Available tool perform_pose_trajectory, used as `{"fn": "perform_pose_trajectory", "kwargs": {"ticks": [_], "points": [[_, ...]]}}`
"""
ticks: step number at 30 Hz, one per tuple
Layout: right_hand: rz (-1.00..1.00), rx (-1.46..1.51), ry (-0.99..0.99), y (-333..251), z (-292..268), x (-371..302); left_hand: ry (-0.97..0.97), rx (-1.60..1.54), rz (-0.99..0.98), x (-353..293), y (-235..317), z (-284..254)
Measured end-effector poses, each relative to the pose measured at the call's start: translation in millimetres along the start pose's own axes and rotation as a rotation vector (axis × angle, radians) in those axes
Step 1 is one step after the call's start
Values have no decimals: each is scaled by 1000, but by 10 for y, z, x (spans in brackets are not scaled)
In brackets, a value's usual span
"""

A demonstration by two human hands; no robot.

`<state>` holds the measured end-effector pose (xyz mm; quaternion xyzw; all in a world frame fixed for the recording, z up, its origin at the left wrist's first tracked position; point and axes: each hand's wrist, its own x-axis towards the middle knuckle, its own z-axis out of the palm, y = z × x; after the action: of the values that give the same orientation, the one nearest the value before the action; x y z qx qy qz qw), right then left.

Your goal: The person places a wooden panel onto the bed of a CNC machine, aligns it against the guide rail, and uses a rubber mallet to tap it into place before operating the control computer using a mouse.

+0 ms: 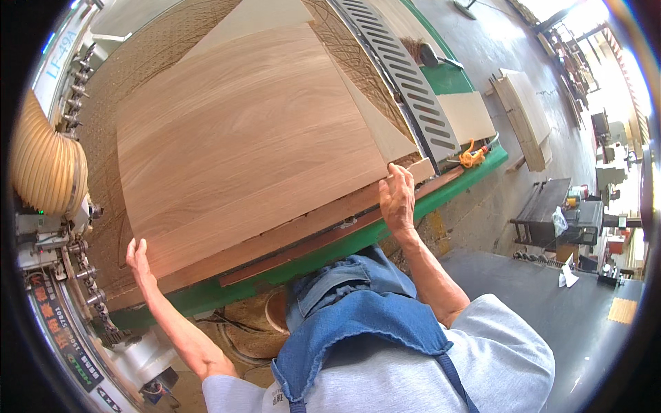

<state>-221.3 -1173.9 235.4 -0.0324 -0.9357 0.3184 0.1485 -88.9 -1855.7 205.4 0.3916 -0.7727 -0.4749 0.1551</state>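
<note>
A large wood-grain panel (241, 131) lies flat on the machine bed in front of me. My left hand (141, 265) is at the panel's near left corner, its fingers along the side edge. At the near right corner, my right hand (397, 201) has its fingers bent at the edge, close to a thin light wood strip (420, 170). Both hands hold the panel by its edges; their thumbs are partly hidden. Pale triangular board parts (258, 22) show from beneath the panel, at its far side and right side.
A ribbed dust hose (51, 162) and drill heads (88, 272) stand at the left. Along the right runs a slotted grey rail (399, 69), with a brush (434, 55) and an orange coiled cord (472, 157) nearby. A dark table (530, 316) stands to my right, and stacked boards (523, 120) lie beyond.
</note>
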Motion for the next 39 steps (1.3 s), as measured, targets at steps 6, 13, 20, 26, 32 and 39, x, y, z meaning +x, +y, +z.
{"fn": "perform_pose_trajectory", "kwargs": {"ticks": [6,13,20,26,32,39], "points": [[209,15,-121,65,66,262,125,99,17,186,218,-197],[153,103,-234,287,122,439,57,-45,66,138,306,-226],[343,426,-252,432,97,591,216,73,208,-143,-2,197],[273,132,-228,420,-30,738,247,341,33,-474,98,439],[246,246,-222,489,42,680,286,353,53,-485,114,470],[244,143,-239,526,189,616,325,421,12,-451,172,539]]}}
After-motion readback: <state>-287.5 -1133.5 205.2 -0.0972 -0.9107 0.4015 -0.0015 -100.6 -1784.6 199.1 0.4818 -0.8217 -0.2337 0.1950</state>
